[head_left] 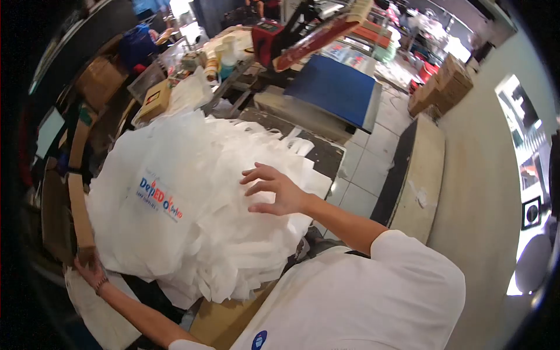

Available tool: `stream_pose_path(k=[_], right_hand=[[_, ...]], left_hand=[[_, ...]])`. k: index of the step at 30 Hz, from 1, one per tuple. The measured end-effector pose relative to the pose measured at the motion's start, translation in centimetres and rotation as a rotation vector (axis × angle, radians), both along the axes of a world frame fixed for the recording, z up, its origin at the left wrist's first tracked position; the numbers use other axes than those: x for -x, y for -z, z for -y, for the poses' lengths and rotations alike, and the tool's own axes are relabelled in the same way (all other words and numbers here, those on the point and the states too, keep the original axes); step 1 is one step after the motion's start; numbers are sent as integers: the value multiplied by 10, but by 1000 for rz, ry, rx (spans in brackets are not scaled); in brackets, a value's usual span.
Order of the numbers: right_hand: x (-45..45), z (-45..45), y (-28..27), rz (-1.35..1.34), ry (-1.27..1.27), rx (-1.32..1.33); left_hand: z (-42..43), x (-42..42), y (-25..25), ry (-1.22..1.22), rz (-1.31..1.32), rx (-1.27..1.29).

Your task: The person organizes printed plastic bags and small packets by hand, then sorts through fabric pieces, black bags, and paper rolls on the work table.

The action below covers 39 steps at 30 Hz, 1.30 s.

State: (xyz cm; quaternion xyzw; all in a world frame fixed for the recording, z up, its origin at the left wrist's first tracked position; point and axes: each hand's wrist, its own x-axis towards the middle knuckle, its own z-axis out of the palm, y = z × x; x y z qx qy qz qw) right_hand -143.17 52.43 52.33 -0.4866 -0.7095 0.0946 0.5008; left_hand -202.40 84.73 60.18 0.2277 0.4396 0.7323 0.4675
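Note:
A wide pile of white fabric bags spreads over the table in front of me. The bag on top carries a blue and orange "DepED" print. Above the right part of the pile is my right hand, fingers spread and holding nothing; whether it touches the bags I cannot tell. At the pile's lower left, my left hand grips the near end of an open cardboard box. Some of its fingers are hidden.
A heat press with a red head and blue pad stands beyond the pile. A yellow box, tape rolls and bottles sit at the back left. To the right are a padded bench, stacked cartons and a wall.

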Motion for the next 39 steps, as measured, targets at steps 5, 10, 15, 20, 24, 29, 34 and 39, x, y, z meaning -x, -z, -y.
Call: stream_pose_path(k=[5, 10, 15, 20, 24, 29, 34, 39], right_hand=[[-42, 32, 15, -98, 168, 23], [-73, 75, 23, -222, 275, 103], [-100, 100, 19, -630, 219, 134], [-155, 109, 14, -995, 5, 228], [-217, 141, 19, -1367, -293, 365], [-273, 232, 38, -1369, -299, 440], [-311, 349, 120, -1581, -24, 403], [-295, 437, 129, -1531, 416, 424]], left_hand=[[-38, 59, 50, 499, -176, -456], [15, -34, -8, 418, -178, -226], [54, -149, -25, 302, -228, -199], [136, -227, 46, 394, -719, -268], [126, -255, 153, 1004, -660, -206], [95, -348, 308, 1387, -162, 510], [279, -572, 248, 1665, -274, 417], [375, -729, 234, 1985, -270, 329]])
